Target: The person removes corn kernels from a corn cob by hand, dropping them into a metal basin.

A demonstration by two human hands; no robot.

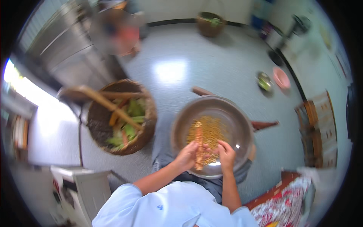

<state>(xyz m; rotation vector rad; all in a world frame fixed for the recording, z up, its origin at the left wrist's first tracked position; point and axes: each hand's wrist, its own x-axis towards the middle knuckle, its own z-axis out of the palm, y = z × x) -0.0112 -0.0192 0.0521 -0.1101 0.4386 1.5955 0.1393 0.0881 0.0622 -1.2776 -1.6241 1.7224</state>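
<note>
My left hand [186, 155] grips a corn cob [199, 150] held upright over a wide metal basin [240, 127]. Most of the cob looks stripped, with a few pale bits near its upper end. My right hand [227, 154] is over the right part of the basin, apart from the cob. Its fingers are half curled, and whether anything small lies between them is unclear. Loose yellow corn kernels [213, 127] are spread across the basin's bottom. The basin rests on or against my lap.
A woven basket [151, 122] with green and orange husks or leaves stands at my left, a wooden bar across it. Ahead sits another person [119, 34], blurred. Another basket [210, 28], a pink basin [281, 78] and a metal bowl [264, 81] are farther off.
</note>
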